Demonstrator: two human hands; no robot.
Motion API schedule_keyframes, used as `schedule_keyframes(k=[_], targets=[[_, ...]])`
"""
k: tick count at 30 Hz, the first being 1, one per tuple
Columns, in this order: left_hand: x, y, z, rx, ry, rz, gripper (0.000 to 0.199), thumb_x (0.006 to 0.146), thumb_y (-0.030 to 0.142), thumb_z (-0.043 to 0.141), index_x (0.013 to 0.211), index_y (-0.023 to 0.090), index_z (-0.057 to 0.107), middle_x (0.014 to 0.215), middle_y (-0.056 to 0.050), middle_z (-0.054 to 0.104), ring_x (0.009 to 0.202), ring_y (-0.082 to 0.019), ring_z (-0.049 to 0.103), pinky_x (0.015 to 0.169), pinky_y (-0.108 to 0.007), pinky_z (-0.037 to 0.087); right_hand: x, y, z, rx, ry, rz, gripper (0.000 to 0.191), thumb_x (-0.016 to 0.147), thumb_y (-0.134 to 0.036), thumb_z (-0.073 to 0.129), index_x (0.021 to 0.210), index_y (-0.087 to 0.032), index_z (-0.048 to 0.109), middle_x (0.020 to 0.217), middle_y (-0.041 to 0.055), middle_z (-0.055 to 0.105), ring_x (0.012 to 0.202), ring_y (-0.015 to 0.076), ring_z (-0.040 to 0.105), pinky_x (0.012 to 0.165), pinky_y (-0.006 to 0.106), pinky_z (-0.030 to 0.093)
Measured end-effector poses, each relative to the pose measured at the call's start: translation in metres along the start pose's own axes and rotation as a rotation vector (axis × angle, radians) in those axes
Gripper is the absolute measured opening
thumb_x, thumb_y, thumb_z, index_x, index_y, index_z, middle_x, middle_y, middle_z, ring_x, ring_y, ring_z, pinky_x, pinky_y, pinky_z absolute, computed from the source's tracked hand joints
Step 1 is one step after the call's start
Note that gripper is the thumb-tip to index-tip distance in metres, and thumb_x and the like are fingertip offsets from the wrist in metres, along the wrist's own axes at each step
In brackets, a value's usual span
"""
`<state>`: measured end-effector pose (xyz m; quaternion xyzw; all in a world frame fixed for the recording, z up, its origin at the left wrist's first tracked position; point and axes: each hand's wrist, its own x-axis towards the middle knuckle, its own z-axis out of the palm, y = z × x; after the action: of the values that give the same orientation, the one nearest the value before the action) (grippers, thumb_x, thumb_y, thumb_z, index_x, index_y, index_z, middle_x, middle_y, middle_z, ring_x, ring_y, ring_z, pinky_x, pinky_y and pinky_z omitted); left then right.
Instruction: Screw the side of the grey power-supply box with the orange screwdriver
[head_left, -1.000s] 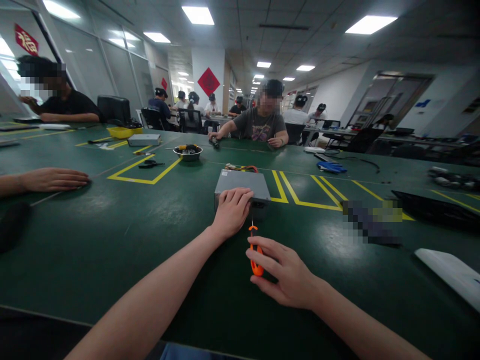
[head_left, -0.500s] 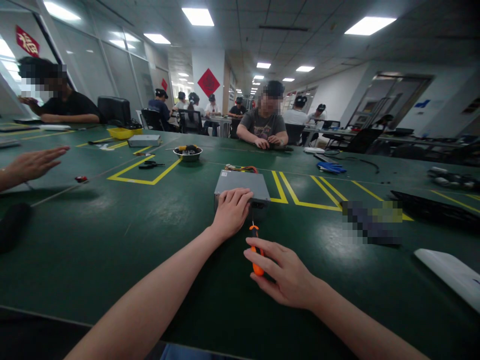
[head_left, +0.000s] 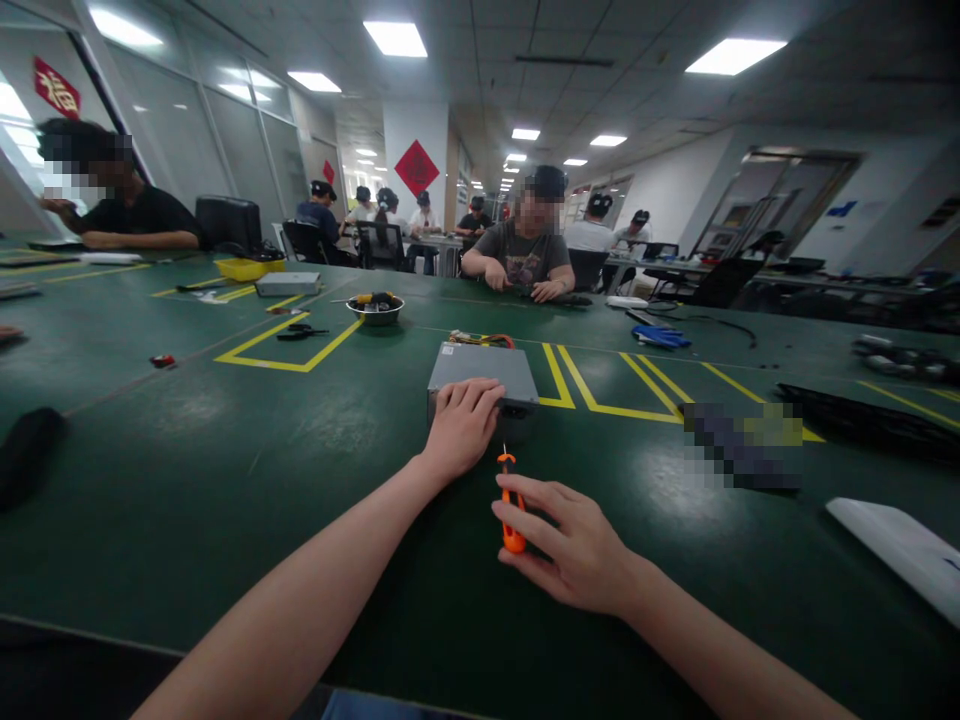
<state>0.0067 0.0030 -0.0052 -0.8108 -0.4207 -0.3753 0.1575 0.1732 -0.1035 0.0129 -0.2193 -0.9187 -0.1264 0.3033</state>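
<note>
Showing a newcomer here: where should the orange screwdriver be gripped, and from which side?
Grip the orange screwdriver's handle from the near side, as the right hand does: the thick handle end sits closest to the person, and the thin shaft points away toward the grey metal case.

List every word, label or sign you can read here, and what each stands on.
"福" (probably), gold on the red hanging on the left glass wall.
Red diamond on the white pillar: too blurred to read.
Blue sign on the far right wall: too small to read.
Grey metal case: nothing readable.
</note>
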Motion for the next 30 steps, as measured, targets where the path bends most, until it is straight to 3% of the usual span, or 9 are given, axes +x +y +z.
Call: schedule_keyframes(k=[4,11,17,24,30], targets=[[0.0000,0.0001,-0.0012,-0.004,-0.006,-0.002,0.027,0.089,0.023,0.041,0.115,0.022,0.050,0.122,-0.004,0.055,0.112,-0.019,0.045,0.093,-0.037,0.030,-0.0028,0.0023,0.0036,0.031,0.086,0.050,0.030,0.085,-0.036,0.055,0.105,-0.016,0.045,0.111,0.0163,0.059,0.091,0.0201,0.062,0.071,0.032,0.054],[-0.0002,-0.0001,-0.0004,-0.007,-0.011,-0.006,0.028,0.089,0.023,0.042,0.115,0.022,0.050,0.122,-0.004,0.055,0.113,-0.020,0.045,0.093,-0.038,0.030,-0.0025,0.0008,0.0002,0.011,-0.053,0.039,0.032,0.087,-0.028,0.048,0.117,-0.015,0.046,0.116,0.0173,0.056,0.101,0.0219,0.059,0.076,0.033,0.052],[-0.0002,0.0006,-0.0022,-0.022,-0.012,0.000,0.028,0.088,0.022,0.042,0.115,0.022,0.050,0.122,-0.004,0.055,0.113,-0.020,0.045,0.094,-0.038,0.030,-0.0035,0.0030,0.0049,0.038,0.052,0.035,0.029,0.084,-0.031,0.056,0.106,-0.015,0.047,0.112,0.0162,0.059,0.094,0.0194,0.062,0.075,0.031,0.053],[0.0000,0.0002,-0.0003,-0.018,-0.007,-0.009,0.028,0.088,0.022,0.043,0.115,0.023,0.050,0.122,-0.003,0.055,0.112,-0.020,0.045,0.093,-0.038,0.030,-0.0028,0.0015,-0.0013,0.003,-0.054,0.033,0.032,0.088,-0.031,0.049,0.114,-0.014,0.048,0.114,0.0172,0.057,0.098,0.0212,0.060,0.075,0.033,0.053],[-0.0002,0.0006,-0.0028,-0.022,-0.011,-0.005,0.027,0.088,0.022,0.042,0.114,0.022,0.050,0.121,-0.004,0.055,0.112,-0.020,0.045,0.093,-0.038,0.030,-0.0028,0.0046,-0.0005,0.003,0.061,0.042,0.033,0.087,-0.034,0.052,0.112,-0.013,0.048,0.113,0.0171,0.059,0.097,0.0200,0.061,0.075,0.031,0.054]])
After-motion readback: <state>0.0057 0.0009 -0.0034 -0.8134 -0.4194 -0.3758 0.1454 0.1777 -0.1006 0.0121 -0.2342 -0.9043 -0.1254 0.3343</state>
